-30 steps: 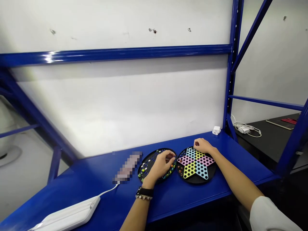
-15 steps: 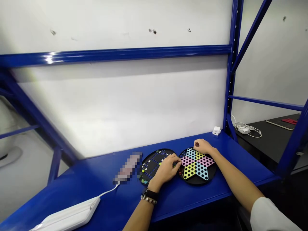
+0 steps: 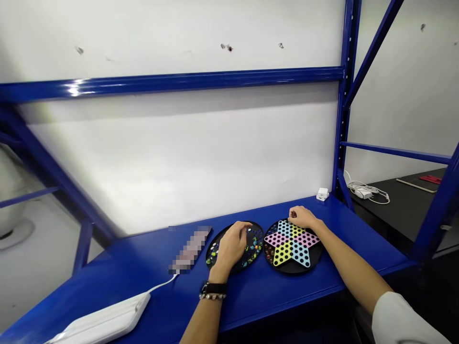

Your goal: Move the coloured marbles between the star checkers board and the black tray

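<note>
My left hand [image 3: 234, 242] hangs over a round black tray [image 3: 234, 270] on the left, its index finger stretched out and its thumb apart from it; nothing shows between them. Small marbles [image 3: 255, 242] in green, blue, white and orange lie around this tray's rim. To its right sits a Chinese checkers board [image 3: 293, 273], round and black with a pink, yellow and blue star [image 3: 291, 243] full of holes. Dark red marbles [image 3: 268, 253] rest in its left edge compartment. My right hand [image 3: 301, 217] is at the board's far edge, fingers curled in; what they hold is hidden.
Left of the trays lies a blurred-out flat device [image 3: 190, 251], with a white cable running to a white power strip [image 3: 103, 317]. A white charger [image 3: 322, 194] stands at the back right. Blue metal posts [image 3: 342, 119] frame the blue shelf [image 3: 287, 306].
My left hand has moved left from the gap between the two trays to above the left tray, and its index finger has straightened. The right hand stays at the board's far edge.
</note>
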Action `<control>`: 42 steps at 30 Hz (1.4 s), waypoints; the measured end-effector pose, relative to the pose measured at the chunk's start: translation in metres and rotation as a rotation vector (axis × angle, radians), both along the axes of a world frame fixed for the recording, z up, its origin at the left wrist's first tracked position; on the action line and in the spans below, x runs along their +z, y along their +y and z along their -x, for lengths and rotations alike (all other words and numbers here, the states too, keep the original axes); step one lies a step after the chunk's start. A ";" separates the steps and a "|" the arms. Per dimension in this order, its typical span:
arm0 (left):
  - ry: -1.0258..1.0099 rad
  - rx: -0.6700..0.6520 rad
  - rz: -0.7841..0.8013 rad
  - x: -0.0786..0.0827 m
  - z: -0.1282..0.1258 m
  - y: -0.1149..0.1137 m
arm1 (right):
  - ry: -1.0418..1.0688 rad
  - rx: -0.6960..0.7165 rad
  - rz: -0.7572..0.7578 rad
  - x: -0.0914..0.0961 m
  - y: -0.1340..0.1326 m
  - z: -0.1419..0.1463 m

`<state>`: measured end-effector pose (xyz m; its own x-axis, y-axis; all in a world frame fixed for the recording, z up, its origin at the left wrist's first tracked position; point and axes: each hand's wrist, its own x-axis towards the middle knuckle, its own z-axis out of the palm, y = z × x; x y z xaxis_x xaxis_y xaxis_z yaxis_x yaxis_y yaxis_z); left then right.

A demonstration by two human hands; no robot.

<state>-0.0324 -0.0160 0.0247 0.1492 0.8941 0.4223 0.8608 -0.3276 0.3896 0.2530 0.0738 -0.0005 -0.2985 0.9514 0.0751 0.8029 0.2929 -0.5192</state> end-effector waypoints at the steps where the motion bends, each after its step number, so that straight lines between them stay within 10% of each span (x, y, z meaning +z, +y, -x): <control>1: 0.047 0.025 0.031 -0.001 0.003 0.001 | -0.002 -0.007 0.001 0.000 0.000 0.000; 14: 0.068 -0.126 0.318 -0.007 0.003 0.000 | 0.011 -0.035 -0.004 -0.005 0.003 -0.002; 29: -0.005 -0.182 0.272 -0.004 0.001 -0.001 | 0.011 -0.022 -0.011 -0.005 0.003 -0.003; 36: -0.250 -0.367 0.273 0.003 -0.052 -0.029 | 0.003 -0.020 -0.014 -0.007 0.004 -0.002; 42: -0.073 -0.631 0.292 -0.002 -0.084 -0.052 | 0.001 -0.042 -0.012 -0.006 0.003 -0.001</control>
<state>0.0517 -0.0681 0.0227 0.6577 0.7244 0.2065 0.5089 -0.6295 0.5871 0.2543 0.0766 -0.0069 -0.2587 0.9620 0.0873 0.8141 0.2658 -0.5164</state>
